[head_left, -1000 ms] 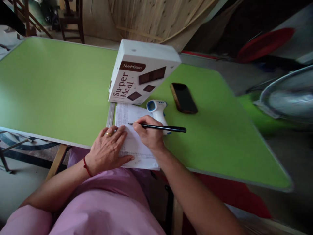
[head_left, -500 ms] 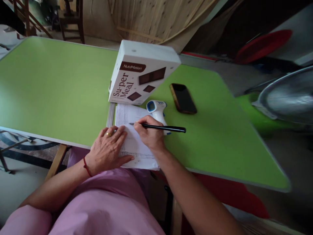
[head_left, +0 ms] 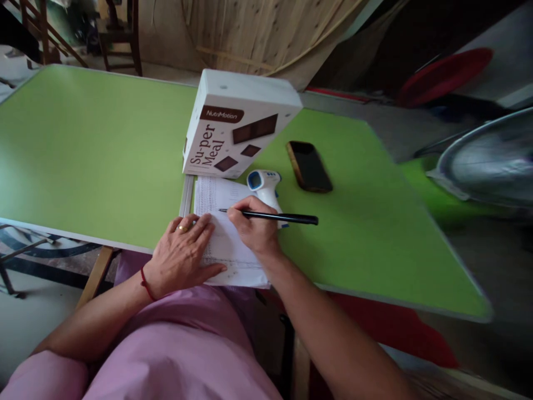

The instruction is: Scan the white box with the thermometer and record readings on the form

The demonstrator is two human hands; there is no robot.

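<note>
Between the fingers of my right hand is a black pen, its tip at the upper part of a paper pad with rows of writing. My left hand lies flat across the pad's left edge, thumb apart from the fingers, holding nothing. Just beyond my right hand, a white and blue infrared thermometer rests on the table, its handle partly hidden by that hand. Behind the pad stands a white "Su-per Meal" box.
A dark phone lies on the green table, right of the thermometer. Past the table's right side are a shiny metallic object and a red round object. A wooden chair stands beyond the far left edge.
The whole view has shifted slightly, so the box, phone and thermometer appear a little further left. Both hands keep nearly the same pose, and the pen stays in my right hand.
</note>
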